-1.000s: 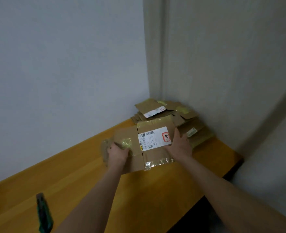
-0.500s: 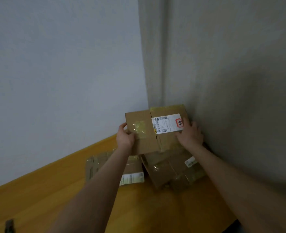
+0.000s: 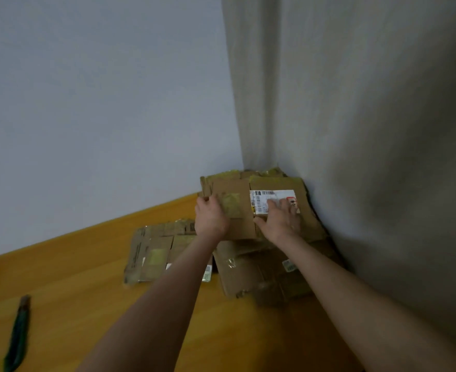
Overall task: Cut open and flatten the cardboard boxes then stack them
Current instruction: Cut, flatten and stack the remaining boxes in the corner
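At the far right corner of the table (image 3: 87, 304), one labelled flattened box (image 3: 237, 208) tops one cardboard stack (image 3: 248, 269), its layers uncountable. The left hand (image 3: 210, 218) grips its left edge; the right hand (image 3: 281, 221) presses flat, fingers spread. One loose flattened piece (image 3: 154, 253) lies left; one green cutter (image 3: 17, 334) lies near left.

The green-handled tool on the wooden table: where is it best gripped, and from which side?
Take the green-handled tool by the middle of its long green handle, coming from above with fingers across its width. It lies flat on the yellow wooden table, and its brownish far end, blurred here, may be the blade.
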The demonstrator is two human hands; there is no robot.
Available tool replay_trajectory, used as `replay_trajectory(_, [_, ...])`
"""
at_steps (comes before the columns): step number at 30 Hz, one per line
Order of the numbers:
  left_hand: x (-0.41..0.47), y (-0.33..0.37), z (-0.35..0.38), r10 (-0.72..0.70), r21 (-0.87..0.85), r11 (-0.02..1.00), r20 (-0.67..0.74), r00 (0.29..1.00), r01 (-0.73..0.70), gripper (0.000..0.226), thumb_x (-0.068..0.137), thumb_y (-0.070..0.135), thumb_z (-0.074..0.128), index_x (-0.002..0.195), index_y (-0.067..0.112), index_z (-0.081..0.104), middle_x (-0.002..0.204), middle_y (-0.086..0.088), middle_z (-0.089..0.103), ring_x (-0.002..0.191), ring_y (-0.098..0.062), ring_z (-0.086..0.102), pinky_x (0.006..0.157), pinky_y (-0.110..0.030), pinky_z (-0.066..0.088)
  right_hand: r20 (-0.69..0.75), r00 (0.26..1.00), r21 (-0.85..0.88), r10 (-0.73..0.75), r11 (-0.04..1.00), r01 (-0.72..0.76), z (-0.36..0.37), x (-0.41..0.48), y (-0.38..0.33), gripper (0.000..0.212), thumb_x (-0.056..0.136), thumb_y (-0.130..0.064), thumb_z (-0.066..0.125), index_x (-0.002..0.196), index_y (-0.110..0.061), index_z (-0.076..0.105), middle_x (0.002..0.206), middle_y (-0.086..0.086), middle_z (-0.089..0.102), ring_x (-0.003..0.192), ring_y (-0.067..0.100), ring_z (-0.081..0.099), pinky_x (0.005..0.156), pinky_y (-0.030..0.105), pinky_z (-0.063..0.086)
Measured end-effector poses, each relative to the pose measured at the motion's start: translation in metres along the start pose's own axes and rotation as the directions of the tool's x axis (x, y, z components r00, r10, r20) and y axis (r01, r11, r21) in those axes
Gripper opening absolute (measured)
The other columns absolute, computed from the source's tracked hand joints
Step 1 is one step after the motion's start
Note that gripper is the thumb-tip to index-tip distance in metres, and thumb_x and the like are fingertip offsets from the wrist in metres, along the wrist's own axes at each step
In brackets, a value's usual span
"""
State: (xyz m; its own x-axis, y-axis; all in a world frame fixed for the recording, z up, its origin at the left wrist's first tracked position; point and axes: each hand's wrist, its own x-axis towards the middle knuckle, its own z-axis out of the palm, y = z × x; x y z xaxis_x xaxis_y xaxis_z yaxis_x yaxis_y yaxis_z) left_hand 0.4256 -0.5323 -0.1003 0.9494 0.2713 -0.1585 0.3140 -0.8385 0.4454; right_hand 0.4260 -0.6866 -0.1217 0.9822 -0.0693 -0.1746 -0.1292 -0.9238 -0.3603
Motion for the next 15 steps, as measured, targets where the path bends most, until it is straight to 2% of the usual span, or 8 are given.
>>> replay_trajectory(5, [-0.024,-0.028,-0.01,0.069,0.179,0.982,-0.071,0.995,-0.055,0.062,0.093,0.018,0.054,0.148,0.014,0.027,0.15,-0.014,0.023,0.137,-0.031,0.029,0.106,-0.039,0.037,-0.086,0.989,-0.032,-0.117,0.993,0.115,0.002,-0.008,-0.02,0.061,0.09,-0.047,0.056,0.142,-0.024,0.035,0.147,0.011,0.027,0.136,0.031,0.025,0.11,0.043,0.029])
replay_trajectory(11, [-0.06,-0.089,-0.036,-0.003,0.297,0.954,-0.076,0.997,0.025,0.069,0.09,0.017,0.058,0.15,0.016,0.023,0.154,-0.014,0.018,0.139,-0.03,0.026,0.108,-0.039,0.038,-0.043,0.957,-0.091,-0.286,0.955,0.282,0.018,-0.043,-0.08,0.058,0.092,-0.045,0.052,0.143,-0.025,0.033,0.151,0.012,0.023,0.14,0.034,0.02,0.112,0.046,0.028])
replay_trajectory(15, [-0.089,-0.143,-0.063,-0.071,0.305,0.947,-0.107,0.992,0.101,0.07,0.089,0.02,0.06,0.149,0.017,0.023,0.153,-0.014,0.018,0.137,-0.031,0.029,0.101,-0.039,0.04,0.041,0.923,-0.079,-0.382,0.92,0.384,0.041,-0.081,-0.136,0.062,0.093,-0.042,0.053,0.147,-0.025,0.028,0.156,0.009,0.016,0.145,0.033,0.01,0.116,0.047,0.022])
